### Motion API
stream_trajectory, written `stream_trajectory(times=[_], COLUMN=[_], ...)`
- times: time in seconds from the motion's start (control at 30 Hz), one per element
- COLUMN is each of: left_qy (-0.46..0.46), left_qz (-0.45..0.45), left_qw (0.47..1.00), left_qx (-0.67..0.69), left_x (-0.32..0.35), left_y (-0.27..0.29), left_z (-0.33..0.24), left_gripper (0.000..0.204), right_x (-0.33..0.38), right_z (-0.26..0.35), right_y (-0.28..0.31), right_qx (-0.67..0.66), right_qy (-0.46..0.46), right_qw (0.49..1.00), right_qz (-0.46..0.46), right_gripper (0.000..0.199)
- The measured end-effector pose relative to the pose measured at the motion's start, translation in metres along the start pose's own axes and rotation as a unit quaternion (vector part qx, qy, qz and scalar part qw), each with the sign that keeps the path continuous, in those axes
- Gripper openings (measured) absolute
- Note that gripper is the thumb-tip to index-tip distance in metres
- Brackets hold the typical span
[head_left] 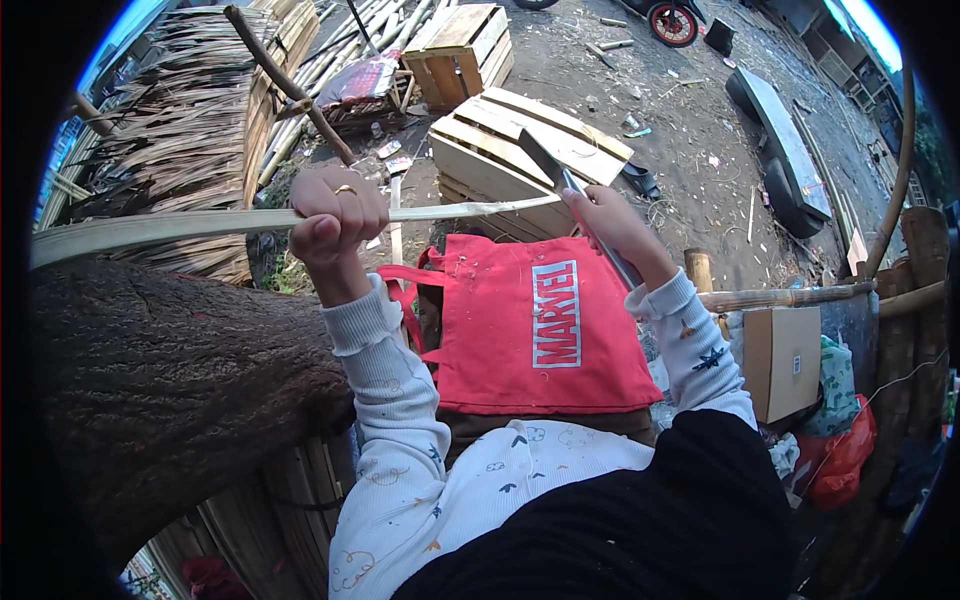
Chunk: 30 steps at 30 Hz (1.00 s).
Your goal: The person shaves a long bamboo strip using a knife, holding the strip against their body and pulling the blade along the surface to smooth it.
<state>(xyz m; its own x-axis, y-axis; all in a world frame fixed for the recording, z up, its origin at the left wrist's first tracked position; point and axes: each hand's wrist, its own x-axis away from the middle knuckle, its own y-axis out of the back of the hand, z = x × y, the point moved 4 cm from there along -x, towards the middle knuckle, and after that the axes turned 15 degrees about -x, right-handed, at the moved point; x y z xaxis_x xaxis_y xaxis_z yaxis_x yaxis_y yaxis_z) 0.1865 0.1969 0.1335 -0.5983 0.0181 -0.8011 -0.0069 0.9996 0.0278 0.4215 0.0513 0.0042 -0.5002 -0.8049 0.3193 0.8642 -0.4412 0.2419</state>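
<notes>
Dark clothing fills the near edge, with a red cloth bag (530,330) on the lap as a shield. Beyond lie wooden pallets (520,140). A long bamboo strip (180,228) runs left to right at chest height. The left hand (335,215) is clamped round it, steadying it, while the right hand (610,225) grips a knife (560,180), its blade on the strip's right end, seemingly shaving it.
</notes>
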Motion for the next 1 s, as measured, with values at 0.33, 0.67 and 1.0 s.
stream_trajectory(times=[0.33, 0.67, 1.0], left_qy=[0.004, 0.001, -0.005], left_qz=[0.009, -0.003, 0.016], left_qw=[1.000, 1.000, 0.999], left_qx=[0.019, 0.011, 0.031], left_x=[-0.005, 0.004, 0.005], left_y=[-0.003, -0.005, -0.002], left_z=[-0.001, 0.001, 0.000], left_gripper=[0.047, 0.047, 0.045], right_x=[0.032, 0.026, 0.035], right_z=[-0.039, -0.108, -0.089], right_y=[-0.034, -0.057, -0.080], right_qx=[-0.210, 0.010, -0.102], right_qy=[0.308, 0.059, 0.041], right_qw=[0.911, 0.996, 0.994], right_qz=[-0.176, -0.062, -0.008], right_gripper=[0.017, 0.033, 0.022])
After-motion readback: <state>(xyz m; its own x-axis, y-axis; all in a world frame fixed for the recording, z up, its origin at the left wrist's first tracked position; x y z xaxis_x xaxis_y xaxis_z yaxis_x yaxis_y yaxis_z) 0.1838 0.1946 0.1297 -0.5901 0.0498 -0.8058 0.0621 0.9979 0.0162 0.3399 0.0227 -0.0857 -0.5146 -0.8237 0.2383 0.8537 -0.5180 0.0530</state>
